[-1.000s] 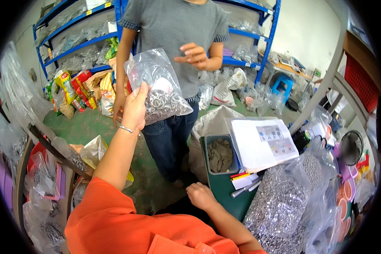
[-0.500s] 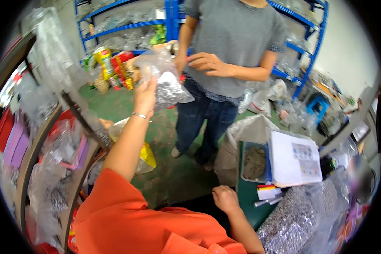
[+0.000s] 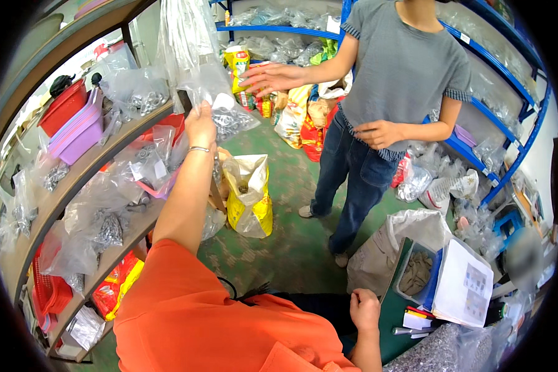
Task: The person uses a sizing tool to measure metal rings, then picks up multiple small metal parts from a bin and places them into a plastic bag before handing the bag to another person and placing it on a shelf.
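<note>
My left hand (image 3: 199, 124) is raised and grips a clear plastic bag of small metal rings (image 3: 220, 108), held up beside the wooden shelf (image 3: 87, 173) on my left. A person in a grey shirt and jeans (image 3: 390, 80) stands opposite, one hand (image 3: 270, 77) stretched toward the bag and close to it, not touching. My right hand (image 3: 364, 309) rests low, fingers curled, at the edge of a green table (image 3: 390, 316), holding nothing that I can see.
The shelf carries red and purple baskets (image 3: 74, 121) and several clear bags of metal parts. A yellow-and-white sack (image 3: 251, 195) stands on the green floor. On the table are a tray of parts (image 3: 415, 273), a white paper pad (image 3: 468, 285) and pens. Blue racks (image 3: 496, 99) stand behind the person.
My view has swung left toward the shelf. My left hand has carried the bag up and leftward. The other person's hand has reached out toward the bag.
</note>
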A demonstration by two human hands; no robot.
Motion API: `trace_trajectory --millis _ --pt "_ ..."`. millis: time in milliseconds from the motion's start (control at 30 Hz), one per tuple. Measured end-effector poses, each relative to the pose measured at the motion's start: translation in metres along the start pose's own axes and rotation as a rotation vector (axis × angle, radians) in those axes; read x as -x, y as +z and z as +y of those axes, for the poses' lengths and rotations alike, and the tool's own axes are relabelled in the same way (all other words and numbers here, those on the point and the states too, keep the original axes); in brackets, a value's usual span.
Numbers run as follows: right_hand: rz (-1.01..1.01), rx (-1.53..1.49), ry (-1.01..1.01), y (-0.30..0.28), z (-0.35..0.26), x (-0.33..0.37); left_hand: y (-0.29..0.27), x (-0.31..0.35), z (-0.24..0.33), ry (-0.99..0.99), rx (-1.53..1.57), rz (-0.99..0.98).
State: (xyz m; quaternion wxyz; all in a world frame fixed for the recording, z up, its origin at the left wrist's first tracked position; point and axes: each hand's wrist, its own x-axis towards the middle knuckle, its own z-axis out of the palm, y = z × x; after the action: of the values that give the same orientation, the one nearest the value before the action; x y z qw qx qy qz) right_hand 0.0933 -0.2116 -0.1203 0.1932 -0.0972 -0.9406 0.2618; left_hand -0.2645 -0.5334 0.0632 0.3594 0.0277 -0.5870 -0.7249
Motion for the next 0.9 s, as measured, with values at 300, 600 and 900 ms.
trace_trajectory --millis 300,600,900 --pt "0.059 -0.083 0.052 0.003 0.006 0.001 -0.057 -0.089 0.017 0.301 -0.221 0.394" --pt "0.064 -0.040 0.035 0.000 -0.006 -0.001 -0.125 -0.199 0.110 0.453 -0.522 0.878" --pt "0.028 0.060 0.030 0.001 -0.007 -0.001 -0.152 -0.277 0.025 0.330 -1.160 0.565"
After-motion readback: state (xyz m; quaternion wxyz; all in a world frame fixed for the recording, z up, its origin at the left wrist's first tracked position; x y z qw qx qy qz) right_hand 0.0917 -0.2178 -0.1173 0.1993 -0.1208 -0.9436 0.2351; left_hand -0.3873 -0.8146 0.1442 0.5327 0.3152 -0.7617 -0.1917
